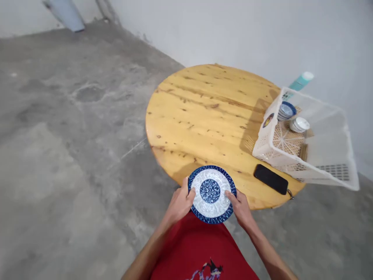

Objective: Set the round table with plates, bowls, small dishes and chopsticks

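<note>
Plate (pixel 211 194) is gripped level between both hands, left hand (pixel 179 203) and right hand (pixel 240 206) closed on opposite rims, over the surface (pixel 204 116) near edge

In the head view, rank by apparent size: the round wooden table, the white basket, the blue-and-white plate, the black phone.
1. Round wooden table
2. White basket
3. Blue-and-white plate, held by left hand and right hand; nearest the camera, so it looks enlarged
4. Black phone

Round wooden table (pixel 210 116) ahead of my hands.
On it: a phone (pixel 271 179) just right of my right hand (pixel 241 208), a white basket (pixel 309 144) further right.
</note>
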`<move>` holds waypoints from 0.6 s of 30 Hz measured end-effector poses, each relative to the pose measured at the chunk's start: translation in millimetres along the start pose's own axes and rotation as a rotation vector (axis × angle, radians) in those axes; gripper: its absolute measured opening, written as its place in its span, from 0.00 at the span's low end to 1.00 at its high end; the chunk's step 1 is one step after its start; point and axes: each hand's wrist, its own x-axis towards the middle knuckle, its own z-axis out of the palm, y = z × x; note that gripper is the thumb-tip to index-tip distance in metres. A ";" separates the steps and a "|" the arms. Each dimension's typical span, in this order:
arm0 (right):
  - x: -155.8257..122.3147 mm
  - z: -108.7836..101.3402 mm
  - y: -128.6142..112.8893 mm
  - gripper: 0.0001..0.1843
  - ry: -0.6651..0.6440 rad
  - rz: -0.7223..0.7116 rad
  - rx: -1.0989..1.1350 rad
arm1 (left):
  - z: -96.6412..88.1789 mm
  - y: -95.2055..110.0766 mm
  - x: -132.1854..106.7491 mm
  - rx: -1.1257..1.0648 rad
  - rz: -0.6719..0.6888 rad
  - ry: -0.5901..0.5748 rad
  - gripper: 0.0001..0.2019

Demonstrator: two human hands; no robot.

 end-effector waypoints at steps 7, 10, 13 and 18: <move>51.0 39.5 -16.7 0.24 0.159 0.029 0.032 | -41.8 -6.0 90.4 -0.057 0.115 -0.042 0.27; 67.8 53.7 -25.6 0.22 0.212 0.037 0.024 | -57.4 -2.1 118.2 -0.068 0.150 -0.063 0.27; 81.8 63.2 -31.9 0.22 0.247 0.053 0.023 | -68.5 4.2 139.6 -0.055 0.142 -0.085 0.26; 97.8 71.4 -34.1 0.23 0.315 0.104 0.020 | -76.7 18.6 171.4 0.009 0.188 -0.123 0.23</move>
